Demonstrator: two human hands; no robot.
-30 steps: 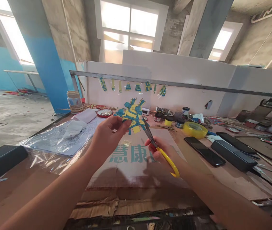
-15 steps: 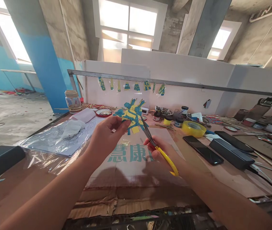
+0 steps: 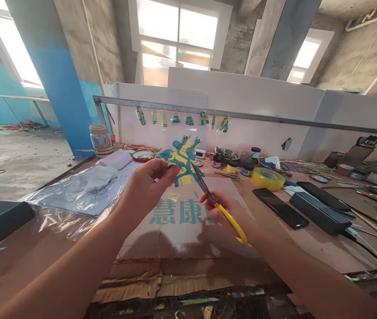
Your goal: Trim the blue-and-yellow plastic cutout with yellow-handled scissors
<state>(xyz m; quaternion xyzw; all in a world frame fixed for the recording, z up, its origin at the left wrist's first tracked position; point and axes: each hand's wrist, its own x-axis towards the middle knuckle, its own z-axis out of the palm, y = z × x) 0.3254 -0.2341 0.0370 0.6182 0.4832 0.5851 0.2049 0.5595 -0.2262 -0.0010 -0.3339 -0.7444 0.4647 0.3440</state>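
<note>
Between the thumb and fingers of my left hand (image 3: 153,184) is a blue and yellow cutout (image 3: 184,157) with pointed tips at its top. My right hand (image 3: 221,204) grips yellow-handled scissors (image 3: 231,221). Their dark blades point up and left and overlap the cutout's lower right part; whether they are cutting into it I cannot tell. Beneath both hands lies a pale board (image 3: 181,246) printed with large green characters. A small clear scrap (image 3: 174,198) rests on the board.
Several blue and yellow pieces (image 3: 190,119) hang from a metal rail (image 3: 261,116). Tape (image 3: 268,178), a phone (image 3: 280,208) and a black box with a cable (image 3: 319,212) lie at right. Plastic-covered drawings (image 3: 91,201) and a glass jar (image 3: 101,142) are at left.
The scissor tips have shifted slightly left across the cutout. My left hand keeps its hold on the cutout, nearly still.
</note>
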